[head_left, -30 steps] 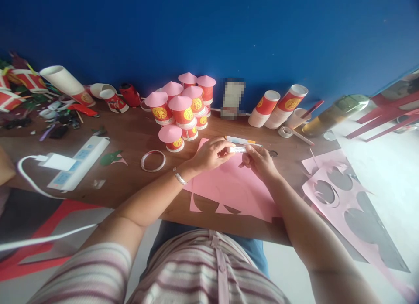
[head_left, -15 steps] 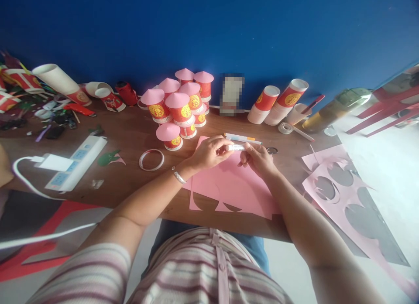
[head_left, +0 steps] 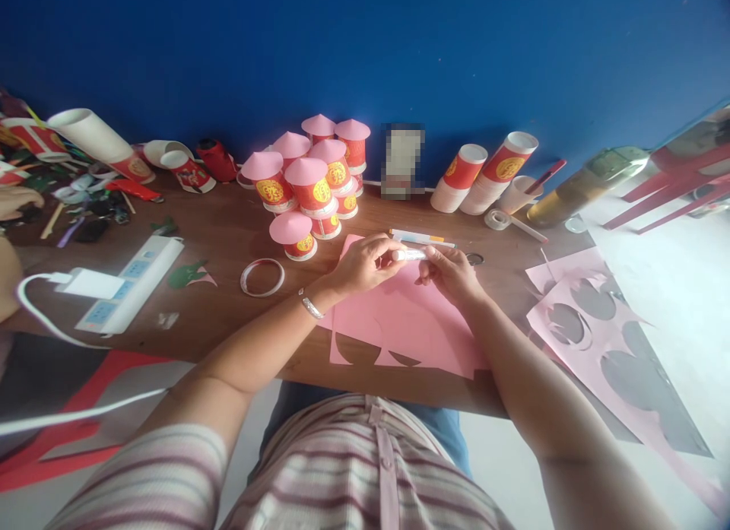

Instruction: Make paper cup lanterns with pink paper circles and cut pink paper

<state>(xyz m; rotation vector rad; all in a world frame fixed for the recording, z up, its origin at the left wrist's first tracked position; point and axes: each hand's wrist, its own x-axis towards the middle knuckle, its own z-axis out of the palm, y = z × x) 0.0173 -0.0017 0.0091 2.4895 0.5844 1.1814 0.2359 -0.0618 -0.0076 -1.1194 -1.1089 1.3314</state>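
Both my hands pinch a small white tube (head_left: 411, 255) with faint printing, held level above the pink paper; whether it is a pen or a glue stick I cannot tell. My left hand (head_left: 366, 262) is closed on its left end. My right hand (head_left: 449, 274) grips the right end between thumb and fingers. Beneath them lies pink paper (head_left: 411, 325) with curved cuts along its near edge. Just beyond my hands are slim white pens (head_left: 422, 237), one with an orange band. A dark ring (head_left: 474, 259) lies right of my right hand.
Red paper cups with pink cone tops (head_left: 308, 172) stand left of centre. Stacked cups (head_left: 496, 172) and a bottle (head_left: 587, 186) are at back right. Cut pink scraps (head_left: 604, 363) hang over the right edge. A power strip (head_left: 131, 287) and another person's hand (head_left: 20, 201) are left.
Another person's hand has come into view at the far left. My hands and the white tube have barely moved. The view has shifted slightly.
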